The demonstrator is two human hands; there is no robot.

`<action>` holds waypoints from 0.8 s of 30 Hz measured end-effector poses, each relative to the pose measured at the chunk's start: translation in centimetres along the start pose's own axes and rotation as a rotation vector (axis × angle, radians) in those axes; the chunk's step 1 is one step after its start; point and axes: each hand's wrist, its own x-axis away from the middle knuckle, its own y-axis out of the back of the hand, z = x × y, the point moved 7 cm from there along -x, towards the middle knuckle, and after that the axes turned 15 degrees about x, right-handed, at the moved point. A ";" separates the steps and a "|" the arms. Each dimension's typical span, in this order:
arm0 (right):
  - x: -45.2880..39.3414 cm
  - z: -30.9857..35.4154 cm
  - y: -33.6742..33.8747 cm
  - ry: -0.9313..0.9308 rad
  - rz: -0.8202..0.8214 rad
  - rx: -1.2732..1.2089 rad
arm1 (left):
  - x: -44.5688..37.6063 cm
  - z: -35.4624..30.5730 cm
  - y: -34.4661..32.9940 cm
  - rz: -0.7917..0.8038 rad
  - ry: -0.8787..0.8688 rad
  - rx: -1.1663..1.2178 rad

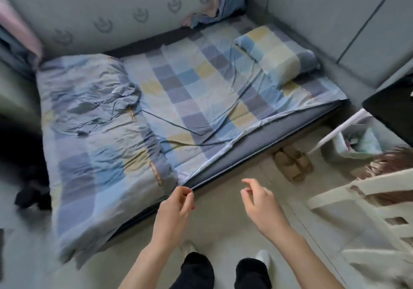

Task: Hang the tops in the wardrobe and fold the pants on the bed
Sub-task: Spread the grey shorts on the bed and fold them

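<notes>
Now both hands — left hand [176, 208], right hand [260, 201] — empty.

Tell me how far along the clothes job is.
Done: nothing that shows; no folded pants lie on the checked sheet of the bed. In hand: nothing, the left hand and right hand hang loosely curled and hold nothing. Left: apparently all of it; no wardrobe is identifiable in view.

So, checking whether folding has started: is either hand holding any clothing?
No, the left hand and right hand hang loosely curled over the floor, holding nothing.
</notes>
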 end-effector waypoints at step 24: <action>-28.0 28.6 -14.4 0.443 0.360 0.206 | -17.6 10.5 21.8 -0.426 0.374 0.072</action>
